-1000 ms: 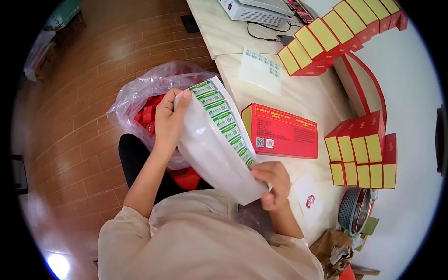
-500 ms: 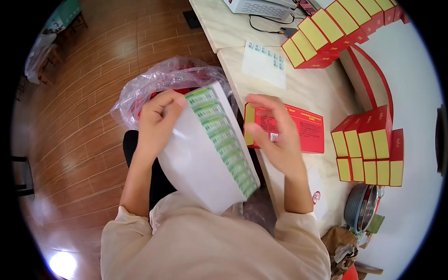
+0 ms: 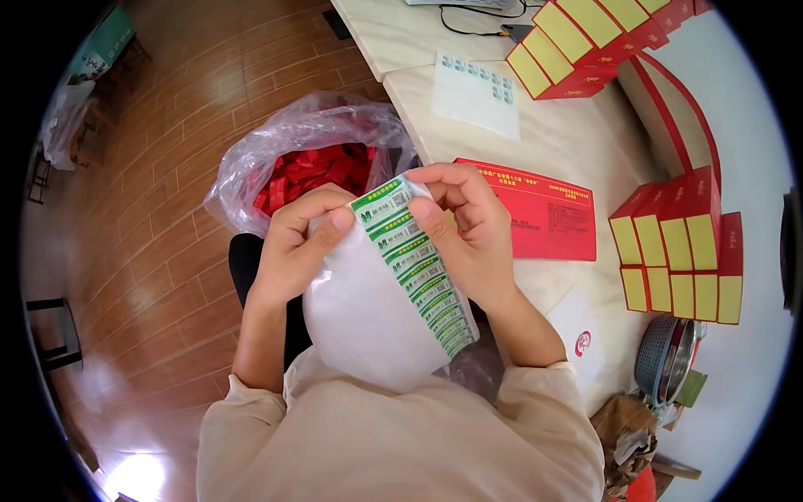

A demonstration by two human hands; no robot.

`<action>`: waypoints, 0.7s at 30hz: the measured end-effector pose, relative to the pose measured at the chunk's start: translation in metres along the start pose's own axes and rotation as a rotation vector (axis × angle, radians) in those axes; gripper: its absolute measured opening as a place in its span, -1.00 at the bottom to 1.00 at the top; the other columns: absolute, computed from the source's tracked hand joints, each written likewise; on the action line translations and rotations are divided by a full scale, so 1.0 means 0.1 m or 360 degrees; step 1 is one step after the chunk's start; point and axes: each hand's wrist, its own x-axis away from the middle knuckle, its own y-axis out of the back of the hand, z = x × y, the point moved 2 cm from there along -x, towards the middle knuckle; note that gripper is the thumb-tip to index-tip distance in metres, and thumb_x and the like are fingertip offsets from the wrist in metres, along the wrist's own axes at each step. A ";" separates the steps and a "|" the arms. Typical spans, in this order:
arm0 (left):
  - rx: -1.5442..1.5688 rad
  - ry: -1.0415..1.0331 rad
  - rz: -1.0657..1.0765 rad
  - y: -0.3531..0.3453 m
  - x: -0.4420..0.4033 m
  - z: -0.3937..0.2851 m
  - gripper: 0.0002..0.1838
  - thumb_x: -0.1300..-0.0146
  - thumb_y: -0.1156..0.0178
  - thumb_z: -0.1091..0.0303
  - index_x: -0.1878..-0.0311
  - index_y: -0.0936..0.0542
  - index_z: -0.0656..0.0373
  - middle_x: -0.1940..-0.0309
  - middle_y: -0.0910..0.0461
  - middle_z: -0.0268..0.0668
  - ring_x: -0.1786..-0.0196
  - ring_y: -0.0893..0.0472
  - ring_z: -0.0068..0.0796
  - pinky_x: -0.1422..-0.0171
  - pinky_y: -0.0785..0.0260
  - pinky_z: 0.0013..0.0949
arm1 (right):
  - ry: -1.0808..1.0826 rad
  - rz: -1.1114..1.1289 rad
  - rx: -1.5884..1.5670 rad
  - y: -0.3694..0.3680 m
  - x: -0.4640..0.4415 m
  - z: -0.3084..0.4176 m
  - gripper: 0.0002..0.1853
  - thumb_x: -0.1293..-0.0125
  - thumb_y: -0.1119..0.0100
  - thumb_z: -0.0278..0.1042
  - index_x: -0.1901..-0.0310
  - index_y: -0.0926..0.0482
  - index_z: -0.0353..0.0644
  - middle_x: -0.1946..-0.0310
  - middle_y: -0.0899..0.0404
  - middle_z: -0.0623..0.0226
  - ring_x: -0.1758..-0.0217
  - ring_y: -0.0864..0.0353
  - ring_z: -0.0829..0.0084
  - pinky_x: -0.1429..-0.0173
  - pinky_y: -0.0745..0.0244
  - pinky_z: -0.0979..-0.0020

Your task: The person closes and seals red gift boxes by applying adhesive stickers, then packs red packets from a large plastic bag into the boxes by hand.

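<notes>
A white sheet with a column of green-and-white labels [image 3: 416,266] hangs between my two hands above my lap. My left hand [image 3: 305,238] pinches its upper left edge, thumb on top. My right hand [image 3: 470,230] has thumb and fingers closed on the upper right corner, beside the topmost label. Just behind my right hand, a red box [image 3: 548,213] with yellow print lies on the table, partly covered by that hand. Beyond the sheet, an open clear plastic bag [image 3: 230,180] holds several red packets [image 3: 314,171].
Red-and-yellow boxes [image 3: 677,243] are stacked at the right, with another row [image 3: 577,42] at the upper right. A label sheet [image 3: 475,96] lies on the marble-look table [image 3: 418,109]. A paper with a red logo [image 3: 577,339] and a grey basket [image 3: 651,351] are nearer me.
My right hand left the sheet's lower end, moved up open, and now grips the top right corner. The labelled sheet is held more upright, and the view has shifted slightly.
</notes>
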 end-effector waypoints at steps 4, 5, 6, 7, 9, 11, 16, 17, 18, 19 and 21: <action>-0.0154 -0.0045 0.0011 -0.07 -0.03 -0.03 -0.86 -0.35 -0.18 0.40 0.18 -0.61 0.29 0.26 -0.58 -0.32 0.16 -0.52 -0.57 0.04 -0.32 -0.51 | 0.0196 -0.0139 0.0502 0.02 0.00 0.05 -0.73 -0.23 -0.31 -0.47 0.04 -0.56 -0.20 0.25 -0.55 0.28 0.22 -0.54 0.46 0.16 -0.45 0.44; -0.0287 -0.0078 -0.0062 -0.10 -0.05 -0.05 -0.88 -0.33 -0.19 0.43 0.18 -0.61 0.29 0.29 -0.58 -0.33 0.19 -0.53 -0.57 0.07 -0.34 -0.50 | 0.0483 -0.0256 0.0804 0.02 0.00 0.08 -0.70 -0.15 -0.37 -0.46 0.06 -0.58 -0.18 0.24 -0.53 0.27 0.19 -0.54 0.38 0.13 -0.44 0.39; -0.0421 -0.0111 -0.0136 -0.13 -0.06 -0.07 -0.90 -0.31 -0.21 0.46 0.17 -0.61 0.29 0.31 -0.59 -0.33 0.21 -0.53 -0.57 0.09 -0.36 -0.49 | 0.0769 -0.0371 0.1104 0.00 0.01 0.11 -0.66 -0.08 -0.42 -0.46 0.07 -0.60 -0.15 0.24 -0.52 0.26 0.16 -0.53 0.30 0.10 -0.43 0.34; -0.0427 -0.0106 -0.0134 -0.16 -0.07 -0.10 -0.90 -0.31 -0.21 0.46 0.17 -0.61 0.29 0.31 -0.59 -0.33 0.21 -0.53 -0.57 0.09 -0.36 -0.49 | 0.0805 -0.0350 0.1114 -0.02 0.03 0.10 -0.62 -0.01 -0.46 -0.43 0.09 -0.60 -0.17 0.21 -0.54 0.27 0.12 -0.51 0.22 0.06 -0.41 0.27; -0.0491 -0.0187 -0.0173 -0.22 -0.08 -0.15 -0.92 -0.29 -0.20 0.51 0.19 -0.61 0.28 0.34 -0.59 -0.32 0.26 -0.55 -0.53 0.14 -0.37 -0.51 | 0.0814 -0.0289 0.1048 -0.07 0.05 0.08 -0.63 -0.01 -0.46 -0.43 0.10 -0.60 -0.19 0.21 -0.55 0.25 0.13 -0.52 0.23 0.07 -0.41 0.28; -0.0519 -0.0308 -0.0109 -0.25 -0.09 -0.16 -0.93 -0.29 -0.18 0.53 0.19 -0.60 0.27 0.34 -0.58 -0.30 0.28 -0.55 -0.51 0.16 -0.37 -0.51 | 0.0751 -0.0166 0.0876 -0.09 0.06 0.06 -0.68 -0.06 -0.44 -0.42 0.14 -0.60 -0.24 0.23 -0.59 0.21 0.18 -0.57 0.24 0.13 -0.45 0.32; -0.0707 -0.0508 0.0008 -0.32 -0.09 -0.25 -0.94 -0.31 -0.14 0.54 0.20 -0.59 0.25 0.43 -0.49 -0.26 0.41 -0.46 -0.39 0.32 -0.31 -0.43 | 0.0461 -0.0106 0.0443 -0.06 0.10 0.09 -0.81 -0.21 -0.34 -0.46 0.18 -0.60 -0.31 0.29 -0.62 0.19 0.27 -0.61 0.34 0.20 -0.49 0.42; -0.0708 -0.0509 0.0010 -0.33 -0.10 -0.25 -0.94 -0.31 -0.14 0.54 0.20 -0.59 0.25 0.43 -0.49 -0.26 0.41 -0.46 -0.39 0.32 -0.31 -0.43 | 0.0363 -0.0087 0.0360 -0.07 0.10 0.09 -0.85 -0.26 -0.29 -0.47 0.19 -0.60 -0.34 0.30 -0.63 0.18 0.29 -0.62 0.37 0.21 -0.49 0.45; -0.0748 -0.0530 -0.0003 -0.33 -0.10 -0.25 -0.95 -0.32 -0.14 0.54 0.20 -0.58 0.25 0.45 -0.47 -0.25 0.42 -0.45 -0.38 0.33 -0.30 -0.42 | 0.0365 -0.0089 0.0360 -0.07 0.10 0.10 -0.85 -0.26 -0.29 -0.47 0.19 -0.60 -0.34 0.30 -0.63 0.18 0.29 -0.62 0.37 0.21 -0.49 0.45; -0.0788 -0.0551 -0.0016 -0.34 -0.10 -0.25 -0.95 -0.32 -0.14 0.53 0.21 -0.57 0.25 0.46 -0.45 -0.25 0.43 -0.45 -0.37 0.34 -0.29 -0.42 | 0.0335 -0.0092 0.0346 -0.06 0.10 0.09 -0.86 -0.28 -0.26 -0.47 0.19 -0.60 -0.35 0.31 -0.63 0.19 0.30 -0.61 0.43 0.22 -0.49 0.47; -0.0796 -0.0549 -0.0050 -0.34 -0.10 -0.25 -0.95 -0.33 -0.14 0.51 0.22 -0.57 0.25 0.46 -0.45 -0.25 0.43 -0.44 -0.39 0.35 -0.28 -0.43 | 0.0308 -0.0099 0.0335 -0.04 0.08 0.09 -0.87 -0.31 -0.23 -0.47 0.20 -0.60 -0.36 0.32 -0.63 0.20 0.31 -0.61 0.48 0.23 -0.48 0.49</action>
